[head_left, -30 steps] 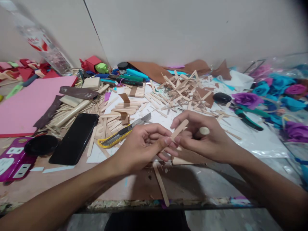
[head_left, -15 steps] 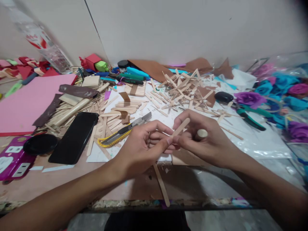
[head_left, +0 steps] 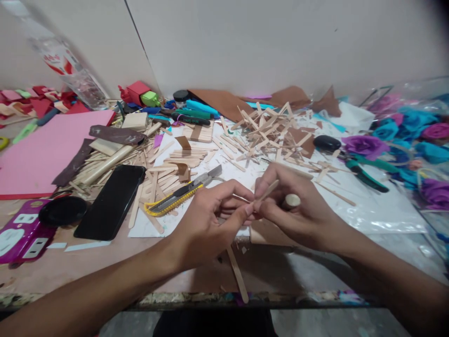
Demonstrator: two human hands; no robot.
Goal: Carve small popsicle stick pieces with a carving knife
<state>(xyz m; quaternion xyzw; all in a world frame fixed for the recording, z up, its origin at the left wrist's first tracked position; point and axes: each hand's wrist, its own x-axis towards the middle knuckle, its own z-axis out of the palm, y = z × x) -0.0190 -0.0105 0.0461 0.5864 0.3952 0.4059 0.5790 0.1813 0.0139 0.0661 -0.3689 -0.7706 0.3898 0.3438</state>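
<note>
Both my hands meet above the near middle of the table. My left hand (head_left: 206,220) pinches the lower end of a short wooden craft stick (head_left: 267,191) between thumb and fingers. My right hand (head_left: 301,210) is closed too, its forefinger and thumb on the same stick, and a round pale wooden dowel end (head_left: 292,201) pokes out of its fist. A yellow utility knife (head_left: 178,196) lies just left of my left hand. One long stick (head_left: 237,274) lies on the table under my hands.
Heaps of wooden sticks (head_left: 266,128) cover the middle and back. A black phone (head_left: 110,201), a black lid (head_left: 62,211) and a purple power strip (head_left: 19,234) lie at left, with a pink sheet (head_left: 45,150). Green pliers (head_left: 365,173) and paper flowers (head_left: 365,145) sit at right.
The short stick has turned edge-on between my fingertips and looks thinner. Both hands have shifted slightly right and stayed closed around it.
</note>
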